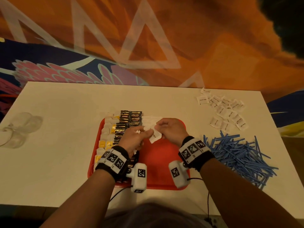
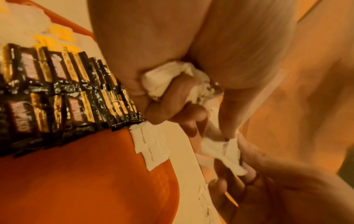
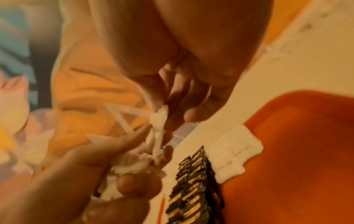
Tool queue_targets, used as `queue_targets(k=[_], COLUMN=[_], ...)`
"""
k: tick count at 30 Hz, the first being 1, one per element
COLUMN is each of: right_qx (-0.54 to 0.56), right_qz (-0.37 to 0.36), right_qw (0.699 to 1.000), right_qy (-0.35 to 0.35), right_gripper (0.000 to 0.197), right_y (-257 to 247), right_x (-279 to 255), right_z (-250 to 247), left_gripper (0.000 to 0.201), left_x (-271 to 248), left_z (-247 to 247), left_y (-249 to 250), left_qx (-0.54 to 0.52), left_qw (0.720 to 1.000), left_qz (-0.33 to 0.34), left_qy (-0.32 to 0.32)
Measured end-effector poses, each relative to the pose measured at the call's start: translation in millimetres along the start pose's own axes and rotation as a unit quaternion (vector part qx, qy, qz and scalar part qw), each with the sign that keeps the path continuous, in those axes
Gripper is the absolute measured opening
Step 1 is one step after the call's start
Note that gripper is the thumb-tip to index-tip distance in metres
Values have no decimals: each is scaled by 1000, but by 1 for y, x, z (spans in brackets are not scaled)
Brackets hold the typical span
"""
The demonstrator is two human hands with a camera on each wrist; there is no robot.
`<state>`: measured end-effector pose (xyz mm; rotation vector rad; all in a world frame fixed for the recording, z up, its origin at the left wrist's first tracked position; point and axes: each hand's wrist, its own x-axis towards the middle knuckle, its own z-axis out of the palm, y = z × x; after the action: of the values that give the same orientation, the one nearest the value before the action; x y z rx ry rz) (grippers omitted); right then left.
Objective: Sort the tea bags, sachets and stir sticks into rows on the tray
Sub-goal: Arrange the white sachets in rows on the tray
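On the red tray (image 1: 161, 162), tea bags (image 1: 107, 137) form the left column, with black sachets (image 1: 130, 122) beside them. A short row of white sachets (image 1: 150, 120) lies at the far middle. Above the tray my left hand (image 1: 144, 133) grips a crumpled bunch of white sachets (image 2: 164, 81). My right hand (image 1: 158, 127) pinches one white sachet (image 1: 155, 137) at the bunch; the right wrist view shows the white sachet (image 3: 159, 118) between thumb and fingers. The tray's right half is bare red.
A loose heap of white sachets (image 1: 225, 109) lies at the table's far right. A pile of blue stir sticks (image 1: 241, 155) lies right of the tray. Clear glasses (image 1: 19, 127) stand at the left edge. A patterned wall rises behind the white table (image 1: 65, 170).
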<state>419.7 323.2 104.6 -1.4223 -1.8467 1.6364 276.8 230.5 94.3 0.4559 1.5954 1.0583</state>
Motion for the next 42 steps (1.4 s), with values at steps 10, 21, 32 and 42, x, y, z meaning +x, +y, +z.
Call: queue_targets(k=[10, 21, 32, 42], right_qx=[95, 68, 6, -47], right_qz=[27, 21, 72, 127], right_qw=[995, 997, 997, 990], right_qy=[-6, 17, 11, 31], right_gripper=[14, 20, 20, 28], right_y=[10, 20, 60, 95], right_x=[-3, 0, 17, 75], right_z=[4, 7, 14, 15], left_gripper=[13, 14, 16, 17], left_x=[5, 8, 17, 17], left_z=[4, 7, -2, -42], left_y=[0, -5, -22, -38], left_qx=[-65, -38, -9, -49], left_qw=[996, 995, 987, 984], left_qz=[20, 33, -3, -60], left_qy=[57, 85, 161, 162])
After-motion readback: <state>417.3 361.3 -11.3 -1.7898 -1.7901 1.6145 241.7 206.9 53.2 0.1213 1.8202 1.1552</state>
